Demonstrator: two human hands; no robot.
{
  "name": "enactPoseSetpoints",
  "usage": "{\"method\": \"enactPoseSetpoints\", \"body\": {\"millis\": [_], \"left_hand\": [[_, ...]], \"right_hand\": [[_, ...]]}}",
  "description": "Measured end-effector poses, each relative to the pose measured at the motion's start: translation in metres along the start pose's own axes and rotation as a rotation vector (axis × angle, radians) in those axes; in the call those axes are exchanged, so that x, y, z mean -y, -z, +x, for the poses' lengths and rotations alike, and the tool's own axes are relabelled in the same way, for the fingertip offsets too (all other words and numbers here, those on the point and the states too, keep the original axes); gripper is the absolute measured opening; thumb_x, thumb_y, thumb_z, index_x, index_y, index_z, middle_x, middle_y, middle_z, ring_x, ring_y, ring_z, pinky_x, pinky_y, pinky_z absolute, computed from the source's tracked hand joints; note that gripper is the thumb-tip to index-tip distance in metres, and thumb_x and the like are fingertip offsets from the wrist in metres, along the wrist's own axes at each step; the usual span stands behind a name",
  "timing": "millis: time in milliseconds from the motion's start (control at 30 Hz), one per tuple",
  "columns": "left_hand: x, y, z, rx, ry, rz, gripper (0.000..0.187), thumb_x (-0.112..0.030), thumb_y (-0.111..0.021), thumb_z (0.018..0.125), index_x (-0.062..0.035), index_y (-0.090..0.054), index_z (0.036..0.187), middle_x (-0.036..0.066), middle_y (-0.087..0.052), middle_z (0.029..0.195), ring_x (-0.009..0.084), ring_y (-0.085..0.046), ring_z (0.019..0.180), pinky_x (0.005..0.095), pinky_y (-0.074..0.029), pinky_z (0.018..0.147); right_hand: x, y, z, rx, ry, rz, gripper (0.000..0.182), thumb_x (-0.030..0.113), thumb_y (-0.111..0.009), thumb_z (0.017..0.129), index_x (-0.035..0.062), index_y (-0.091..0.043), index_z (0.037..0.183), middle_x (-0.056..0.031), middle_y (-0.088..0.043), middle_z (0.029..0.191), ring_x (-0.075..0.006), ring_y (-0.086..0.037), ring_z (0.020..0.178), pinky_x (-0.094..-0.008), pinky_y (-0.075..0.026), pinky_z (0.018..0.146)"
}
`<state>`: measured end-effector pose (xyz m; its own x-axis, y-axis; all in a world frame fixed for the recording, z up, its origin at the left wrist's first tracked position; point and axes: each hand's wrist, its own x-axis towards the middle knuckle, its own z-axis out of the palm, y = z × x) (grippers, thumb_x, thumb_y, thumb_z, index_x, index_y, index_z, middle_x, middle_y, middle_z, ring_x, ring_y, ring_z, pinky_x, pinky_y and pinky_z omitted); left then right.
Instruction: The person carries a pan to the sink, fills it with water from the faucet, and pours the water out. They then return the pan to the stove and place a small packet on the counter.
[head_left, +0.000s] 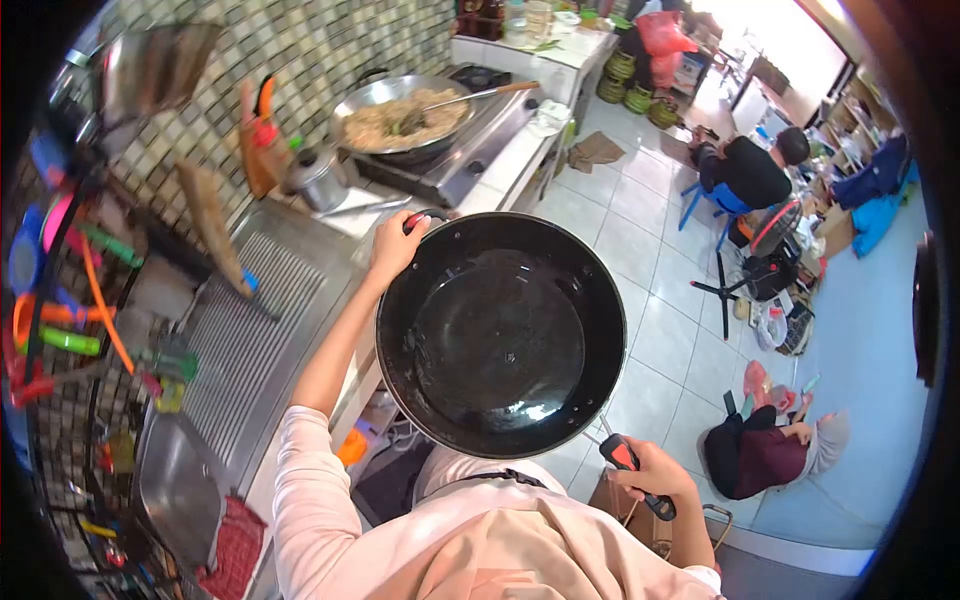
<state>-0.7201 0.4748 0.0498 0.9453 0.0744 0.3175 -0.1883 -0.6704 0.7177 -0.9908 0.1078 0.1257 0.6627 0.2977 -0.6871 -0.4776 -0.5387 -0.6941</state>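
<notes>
A large black frying pan (500, 330) is held up in front of my body, its dark inside facing me and shiny as if wet or oily. My left hand (398, 242) is closed around the small red-and-black helper handle at its upper left rim. At the lower right, my right hand (655, 472) grips the long black-and-red handle. Beyond my left hand, a metal wok (404, 112) of light brown food sits on the gas stove (470, 150), with a wooden-handled spatula (490, 95) resting in it.
To the left are a steel sink (185, 480) with a ribbed drainboard (255, 310), a metal pot (318, 180) and a knife holder (262, 150). A red cloth (235, 550) hangs at the sink edge. Two people sit on the right, one on a blue stool (722, 200), one on the floor.
</notes>
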Motion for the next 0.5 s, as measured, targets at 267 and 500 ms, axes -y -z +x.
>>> {"method": "enactPoseSetpoints", "body": {"millis": [267,500], "left_hand": [[-0.046,-0.108,0.143,0.057,-0.104,-0.021,0.032,-0.032,-0.056,0.076,-0.0006,-0.058,0.084,0.018,-0.059,0.075,0.0322,-0.057,0.072,0.0359,-0.043,0.061],[-0.057,-0.214,0.237,0.169,-0.058,-0.023,0.032,-0.032,-0.056,0.076,-0.0011,-0.058,0.087,0.017,-0.059,0.075,0.032,-0.058,0.072,0.0361,-0.043,0.061]], "right_hand": [[0.021,0.109,0.055,-0.1,-0.008,0.064,0.025,0.009,-0.056,0.068,-0.0018,-0.047,0.089,-0.0014,-0.046,0.051,-0.0081,-0.043,0.037,-0.0224,-0.034,0.036],[0.02,0.204,0.119,-0.134,0.022,0.215,0.025,0.007,-0.054,0.066,-0.0018,-0.047,0.088,-0.0019,-0.047,0.051,-0.0082,-0.043,0.038,-0.0236,-0.035,0.037]]}}
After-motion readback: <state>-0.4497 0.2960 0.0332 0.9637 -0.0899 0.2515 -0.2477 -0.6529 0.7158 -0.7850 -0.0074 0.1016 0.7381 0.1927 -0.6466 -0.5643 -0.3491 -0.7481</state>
